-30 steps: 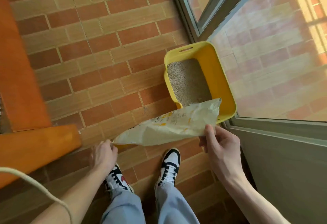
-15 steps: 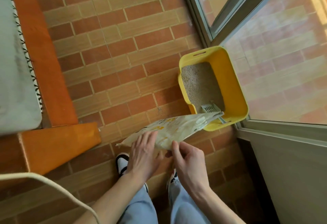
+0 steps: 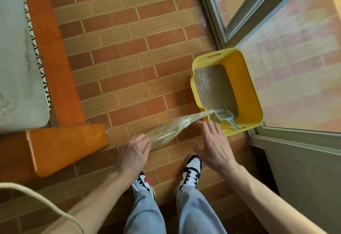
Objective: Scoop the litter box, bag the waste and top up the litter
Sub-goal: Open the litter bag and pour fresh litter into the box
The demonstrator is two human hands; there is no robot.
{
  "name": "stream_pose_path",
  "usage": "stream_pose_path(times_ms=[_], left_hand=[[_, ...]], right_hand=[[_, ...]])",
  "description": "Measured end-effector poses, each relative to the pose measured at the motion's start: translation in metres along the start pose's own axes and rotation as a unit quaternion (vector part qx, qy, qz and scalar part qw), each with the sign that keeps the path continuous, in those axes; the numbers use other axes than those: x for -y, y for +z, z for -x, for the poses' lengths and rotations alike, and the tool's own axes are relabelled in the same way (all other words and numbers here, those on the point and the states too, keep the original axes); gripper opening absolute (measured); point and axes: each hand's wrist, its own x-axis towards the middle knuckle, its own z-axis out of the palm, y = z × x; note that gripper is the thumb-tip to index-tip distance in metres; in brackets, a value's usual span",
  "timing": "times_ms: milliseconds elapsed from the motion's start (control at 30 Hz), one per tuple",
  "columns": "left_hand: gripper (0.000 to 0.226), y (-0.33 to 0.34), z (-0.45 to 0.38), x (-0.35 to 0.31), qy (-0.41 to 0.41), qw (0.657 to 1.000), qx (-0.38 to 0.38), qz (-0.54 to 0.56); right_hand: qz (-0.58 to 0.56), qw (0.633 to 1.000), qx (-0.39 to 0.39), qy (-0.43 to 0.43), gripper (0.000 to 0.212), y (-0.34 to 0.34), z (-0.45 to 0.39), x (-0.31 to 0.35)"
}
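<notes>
1. The yellow litter box point(image 3: 245, 93) sits on the brick-pattern floor point(image 3: 129, 52) at about 3 o'clock from the picture's middle, its right side right beside the glass door point(image 3: 295, 67) and its far end near the door frame point(image 3: 212, 12).
2. Grey-tan litter point(image 3: 214, 86) fills the box; a pale blue scoop point(image 3: 226, 117) lies in its near corner with the handle resting on the near rim.
3. The left hand point(image 3: 134, 150) grips the near end of a crumpled litter bag point(image 3: 175, 128) with curled fingers; the bag slants toward 2 o'clock and its far tip reaches the box's near-left corner.
4. The right hand point(image 3: 212, 145) holds nothing, fingers spread and nearly straight, hovering just beside the bag and close to the box's near rim.
5. An orange wooden bed frame point(image 3: 55, 64) with a grey mattress point(image 3: 16, 58) bounds the floor at 9 o'clock; a wide strip of bare floor lies between it and the box.
6. Two sneakers point(image 3: 190, 174) stand at 6 o'clock, a grey panel point(image 3: 304, 178) at 4 o'clock.
7. The bag shows yellow marks; its printing is too blurred to read.
</notes>
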Motion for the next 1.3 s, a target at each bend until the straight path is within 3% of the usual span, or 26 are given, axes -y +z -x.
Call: stream_pose_path(times_ms=[67, 133, 200, 333, 433, 700, 833, 1133, 1300], left_hand=[[0.026, -0.003, -0.001, 0.004, 0.018, 1.0, 0.002, -0.007], [0.023, -0.005, -0.001, 0.008, 0.038, 0.999, -0.001, -0.016], [0.02, -0.009, 0.0, 0.013, 0.037, 0.999, -0.003, -0.021], [0.017, -0.019, 0.002, 0.024, 0.01, 0.999, 0.014, -0.031], [0.003, -0.03, 0.006, 0.037, -0.017, 0.997, 0.044, -0.053], [0.01, -0.069, 0.028, 0.066, -0.008, 0.992, 0.112, -0.061], [0.022, -0.09, 0.027, 0.073, 0.005, 0.994, 0.101, -0.036], [0.024, -0.123, -0.001, 0.057, 0.052, 0.985, 0.156, -0.06], [0.025, -0.132, -0.01, 0.045, 0.169, 0.973, 0.136, -0.077]], right_hand=[[0.05, 0.999, 0.001, -0.002, 0.079, 0.006, -0.017, -0.013], [0.071, 0.997, 0.013, -0.022, 0.089, 0.014, -0.035, -0.023], [0.101, 0.994, 0.036, -0.038, 0.08, 0.021, -0.054, -0.029], [0.124, 0.985, 0.1, -0.072, 0.026, 0.029, -0.073, -0.028], [0.114, 0.98, 0.097, -0.129, 0.02, 0.028, -0.069, -0.016], [0.071, 0.98, 0.1, -0.16, 0.017, 0.016, -0.018, 0.021], [0.028, 0.991, 0.081, -0.102, 0.006, 0.0, 0.008, 0.035], [0.013, 0.999, -0.021, 0.033, 0.009, -0.005, 0.065, 0.088], [-0.024, 0.989, -0.074, 0.126, 0.004, -0.004, 0.1, 0.104]])
